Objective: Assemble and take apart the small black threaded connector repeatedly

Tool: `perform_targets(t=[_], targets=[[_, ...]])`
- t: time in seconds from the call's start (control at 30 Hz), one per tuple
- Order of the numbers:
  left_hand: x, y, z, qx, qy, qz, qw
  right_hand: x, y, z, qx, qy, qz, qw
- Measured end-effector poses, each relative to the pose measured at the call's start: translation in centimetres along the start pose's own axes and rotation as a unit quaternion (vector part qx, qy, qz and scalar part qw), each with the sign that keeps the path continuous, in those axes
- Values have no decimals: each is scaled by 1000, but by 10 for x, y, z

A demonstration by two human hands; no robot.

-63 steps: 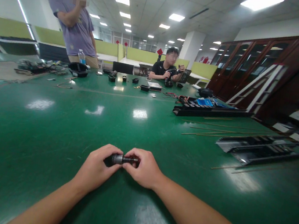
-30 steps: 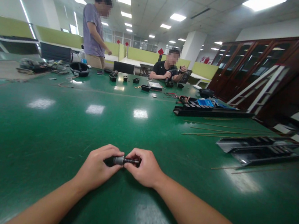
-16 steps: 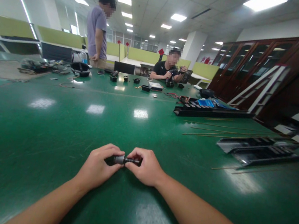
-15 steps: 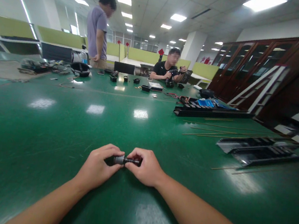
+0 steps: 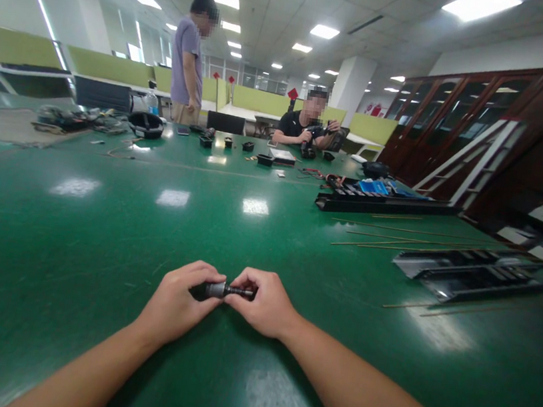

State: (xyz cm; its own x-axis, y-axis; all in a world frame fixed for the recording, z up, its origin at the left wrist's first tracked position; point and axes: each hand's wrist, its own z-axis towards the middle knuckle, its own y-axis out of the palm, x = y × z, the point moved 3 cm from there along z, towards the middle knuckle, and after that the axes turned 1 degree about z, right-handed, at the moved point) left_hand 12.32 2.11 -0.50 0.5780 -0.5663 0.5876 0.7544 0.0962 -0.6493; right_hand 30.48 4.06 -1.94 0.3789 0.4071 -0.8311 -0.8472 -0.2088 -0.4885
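Note:
Between my two hands, low over the green tabletop (image 5: 109, 241), lies a small metal part with a grey cylinder and a thin dark ribbed shaft (image 5: 217, 289). My left hand (image 5: 182, 299) is closed on the wide cylinder end, thumb below and fingers above. The fingers of my right hand (image 5: 265, 304) pinch the ribbed shaft, whose far tip is partly hidden by the hand. The part is held level, pointing left to right. I cannot make out its exact kind.
Long black metal channels (image 5: 483, 277) and thin rods (image 5: 388, 237) lie to the right. Farther back are small black trays (image 5: 265, 160) and a cable pile (image 5: 78, 119). One person sits across the table holding a black device (image 5: 309, 143); another person (image 5: 186, 70) stands behind. A stepladder (image 5: 490, 157) leans at right.
The standing person has shifted a little to the right. My hands and the metal part stay almost in the same place.

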Motion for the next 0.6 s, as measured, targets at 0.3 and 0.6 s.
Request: perform_targets(t=[0.3, 0.6], targets=[[-1, -1, 0, 8, -2, -4, 1000, -5, -2, -1, 14, -1, 3, 1000], [-4, -4, -1, 22, 4, 0, 1000, -3, -2, 0, 19, 14, 13, 1000]])
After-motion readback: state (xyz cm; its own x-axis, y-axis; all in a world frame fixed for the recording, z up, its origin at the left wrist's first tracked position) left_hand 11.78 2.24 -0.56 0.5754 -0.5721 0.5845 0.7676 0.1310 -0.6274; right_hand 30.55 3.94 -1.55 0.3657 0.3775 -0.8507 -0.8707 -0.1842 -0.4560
